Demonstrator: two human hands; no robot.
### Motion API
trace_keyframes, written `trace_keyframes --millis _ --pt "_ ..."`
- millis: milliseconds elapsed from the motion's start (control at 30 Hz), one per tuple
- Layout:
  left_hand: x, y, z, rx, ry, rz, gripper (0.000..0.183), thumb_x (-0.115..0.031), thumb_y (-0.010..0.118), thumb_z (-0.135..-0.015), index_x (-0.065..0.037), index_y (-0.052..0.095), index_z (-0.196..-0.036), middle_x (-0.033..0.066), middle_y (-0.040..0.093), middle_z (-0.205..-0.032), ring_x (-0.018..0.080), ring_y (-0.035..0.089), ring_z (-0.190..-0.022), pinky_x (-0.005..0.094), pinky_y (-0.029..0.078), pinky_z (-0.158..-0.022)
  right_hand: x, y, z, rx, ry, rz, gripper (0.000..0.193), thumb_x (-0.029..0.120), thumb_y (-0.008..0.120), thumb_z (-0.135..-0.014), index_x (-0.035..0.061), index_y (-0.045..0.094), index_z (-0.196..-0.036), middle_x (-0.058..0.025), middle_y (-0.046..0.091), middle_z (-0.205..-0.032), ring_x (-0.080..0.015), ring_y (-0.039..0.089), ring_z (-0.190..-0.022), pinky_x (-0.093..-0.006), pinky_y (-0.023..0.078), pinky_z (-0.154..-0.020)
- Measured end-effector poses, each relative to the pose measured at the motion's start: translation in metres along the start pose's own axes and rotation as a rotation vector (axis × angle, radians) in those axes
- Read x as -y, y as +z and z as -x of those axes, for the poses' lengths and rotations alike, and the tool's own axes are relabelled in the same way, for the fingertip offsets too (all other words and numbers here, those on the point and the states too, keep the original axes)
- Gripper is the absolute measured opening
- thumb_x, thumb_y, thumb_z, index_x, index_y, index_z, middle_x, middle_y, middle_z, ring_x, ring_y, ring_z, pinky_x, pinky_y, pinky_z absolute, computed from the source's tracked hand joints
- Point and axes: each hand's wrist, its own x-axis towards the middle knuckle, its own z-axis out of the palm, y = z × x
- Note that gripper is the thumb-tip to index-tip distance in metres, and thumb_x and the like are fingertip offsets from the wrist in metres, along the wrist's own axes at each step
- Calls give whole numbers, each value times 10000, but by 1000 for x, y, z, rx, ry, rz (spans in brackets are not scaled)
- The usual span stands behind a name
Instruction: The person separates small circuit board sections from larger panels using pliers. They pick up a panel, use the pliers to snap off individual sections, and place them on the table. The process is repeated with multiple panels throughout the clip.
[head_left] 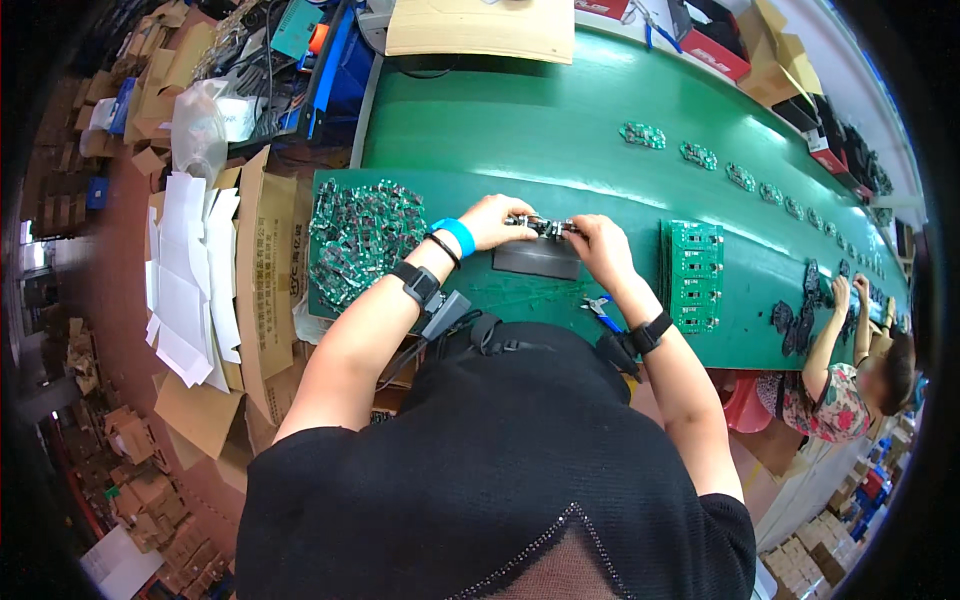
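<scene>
Both my hands meet over the green bench. My left hand [488, 222] has its fingers closed on one end of a small circuit board [545, 228], and my right hand [604, 248] pinches the other end. Dark and silvery parts show on the board; its finer detail is too small to tell. Just below it lies a dark rectangular block [537, 263]. A big heap of small green circuit boards [365, 240] is left of my left hand. To the right of my right hand stands a stack of green board panels [695, 275]. Blue-handled pliers [602, 313] lie near my right wrist.
Beyond the work mat, a row of single boards [698, 155] runs along the green belt to the right. A co-worker [845, 390] handles dark parts at the far right. Cardboard with white sheets [185, 280] stands at the left; a cardboard box [480, 28] sits at the back.
</scene>
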Motion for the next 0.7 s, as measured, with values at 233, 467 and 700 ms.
trace_keyframes --millis 233,467,700 --pt "28 -10 -55 -200 -181 -101 365 -292 719 -794 -39 654 -1049 105 668 -868 185 614 -766 313 497 -696 -26 13 -50 -80 127 -17 281 249 641 -826 71 625 -1042 -166 664 -922 -346 631 -886 -428 501 -770" --pt "79 -35 -76 -310 -412 630 200 -180 678 -848 9 650 -905 108 673 -816 153 620 -694 295 514 -602 -52 30 -82 116 266 -67 324 253 619 -789 54 670 -1040 -208 662 -957 -366 631 -930 -421 499 -841" --pt "46 -46 -143 -378 -487 954 169 -118 610 -857 -5 548 -966 146 683 -879 189 614 -662 383 544 -603 -46 24 -73 69 222 -65 302 212 612 -782 74 680 -1042 -172 635 -932 -353 608 -900 -418 485 -817"
